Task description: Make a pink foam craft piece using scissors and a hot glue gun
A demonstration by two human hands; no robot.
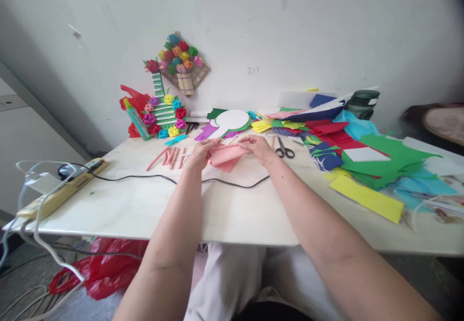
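— two bare forearms reach out over a lap in pale trousers (232, 272). what are the hands doing?
— left hand (202, 153) and right hand (261, 148) meet over the middle of the tabletop (224, 214). the fingers of both are pinched on a folded pink paper sheet (226, 155), one hand at each end.
— what lies close by?
— a black cable (232, 183) runs across the tabletop just in front of the sheet. pink rolled strips (168, 157) lie left of the left hand, and scissors (284, 149) lie just right of the right hand.
— and farther out?
— a heap of coloured paper (380, 161) covers the right side, with a yellow strip (366, 197) at its near edge. a paper-flower craft (165, 113) stands against the wall at the back left, a power strip (61, 190) sits at the left edge, and a red plastic bag (105, 268) lies on the floor below.
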